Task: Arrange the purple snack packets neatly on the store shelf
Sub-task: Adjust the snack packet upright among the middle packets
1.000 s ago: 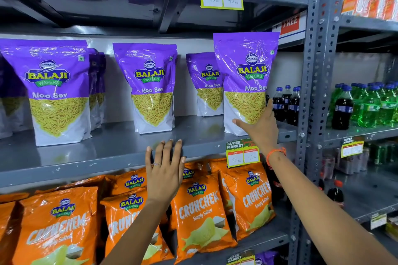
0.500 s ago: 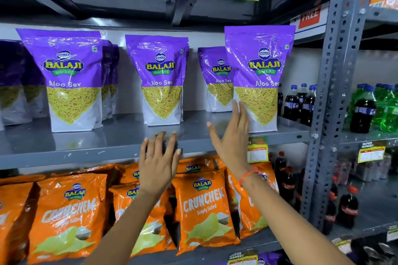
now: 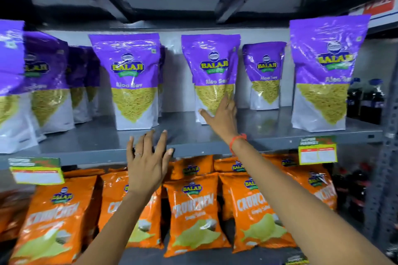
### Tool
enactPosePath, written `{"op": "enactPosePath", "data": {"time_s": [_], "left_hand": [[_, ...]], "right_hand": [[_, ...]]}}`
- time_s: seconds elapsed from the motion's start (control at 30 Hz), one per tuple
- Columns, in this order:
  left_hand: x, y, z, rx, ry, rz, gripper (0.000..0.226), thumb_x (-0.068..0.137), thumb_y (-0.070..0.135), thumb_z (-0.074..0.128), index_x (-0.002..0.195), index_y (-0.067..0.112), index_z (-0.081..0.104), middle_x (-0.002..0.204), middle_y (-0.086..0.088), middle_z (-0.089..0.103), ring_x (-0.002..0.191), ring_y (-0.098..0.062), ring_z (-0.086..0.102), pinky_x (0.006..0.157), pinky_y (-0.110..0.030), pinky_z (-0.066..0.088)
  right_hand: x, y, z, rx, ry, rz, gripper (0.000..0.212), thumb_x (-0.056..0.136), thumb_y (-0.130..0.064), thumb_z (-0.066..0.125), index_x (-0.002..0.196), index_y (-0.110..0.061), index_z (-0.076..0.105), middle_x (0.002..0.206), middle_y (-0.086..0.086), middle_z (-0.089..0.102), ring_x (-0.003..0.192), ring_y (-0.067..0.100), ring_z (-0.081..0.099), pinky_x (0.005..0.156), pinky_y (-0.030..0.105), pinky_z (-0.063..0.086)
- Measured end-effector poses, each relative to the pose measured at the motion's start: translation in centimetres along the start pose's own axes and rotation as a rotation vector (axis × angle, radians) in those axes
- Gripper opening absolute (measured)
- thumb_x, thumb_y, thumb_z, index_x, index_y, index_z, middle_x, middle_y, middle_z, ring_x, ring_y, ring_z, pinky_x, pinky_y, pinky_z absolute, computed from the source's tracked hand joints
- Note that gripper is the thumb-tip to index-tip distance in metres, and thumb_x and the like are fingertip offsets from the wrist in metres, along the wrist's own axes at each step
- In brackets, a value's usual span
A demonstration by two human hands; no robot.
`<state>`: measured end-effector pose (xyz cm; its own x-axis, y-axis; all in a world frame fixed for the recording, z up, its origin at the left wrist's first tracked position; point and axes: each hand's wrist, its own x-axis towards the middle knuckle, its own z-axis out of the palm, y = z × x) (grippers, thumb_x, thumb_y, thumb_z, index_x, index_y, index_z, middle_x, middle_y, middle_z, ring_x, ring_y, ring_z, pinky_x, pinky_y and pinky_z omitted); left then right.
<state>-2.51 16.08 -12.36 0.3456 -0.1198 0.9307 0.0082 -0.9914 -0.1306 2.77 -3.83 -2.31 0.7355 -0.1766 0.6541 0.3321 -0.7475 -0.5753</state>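
— Moved since the earlier frame?
— Right hand [image 3: 223, 117], off the rightmost purple packet [image 3: 325, 73] and leftward onto the middle purple packet [image 3: 212, 71]. Grip open, fingers spread, palm against the lower front.
— And the left hand [image 3: 145, 163]?
— Open too, empty, fingers splayed at the front edge of the grey shelf [image 3: 269, 140].
— Where are the packets?
— Upright in a loose row on that shelf, above orange chip bags [image 3: 193, 211].
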Motion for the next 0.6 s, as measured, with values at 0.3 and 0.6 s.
{"op": "enactPosePath", "data": {"time_s": [0.3, 0.6], "left_hand": [[-1.2, -2.5, 1.4, -0.034, 0.09, 0.068, 0.045, 0.098, 0.04, 0.037, 0.127, 0.015, 0.06, 0.122, -0.014, 0.063, 0.112, -0.033, 0.056, 0.106, -0.049, 0.029], [-1.6, -2.8, 2.8, -0.061, 0.217, 0.129, 0.043, 0.099, 0.041, 0.037, 0.13, 0.02, 0.058, 0.121, -0.004, 0.066, 0.116, -0.029, 0.045, 0.104, -0.05, 0.031]], "right_hand": [[3.4, -0.2, 2.7, -0.08, 0.096, 0.194, 0.124, 0.066, -0.05, 0.081, 0.152, -0.005, 0.003, 0.147, 0.028, 0.032, 0.134, 0.041, 0.036, 0.112, 0.05, 0.033], [4.6, -0.3, 3.1, 0.0, 0.134, 0.251, 0.129, 0.063, -0.046, 0.085, 0.152, -0.003, 0.003, 0.145, 0.027, 0.035, 0.135, 0.041, 0.036, 0.112, 0.048, 0.032]]}}
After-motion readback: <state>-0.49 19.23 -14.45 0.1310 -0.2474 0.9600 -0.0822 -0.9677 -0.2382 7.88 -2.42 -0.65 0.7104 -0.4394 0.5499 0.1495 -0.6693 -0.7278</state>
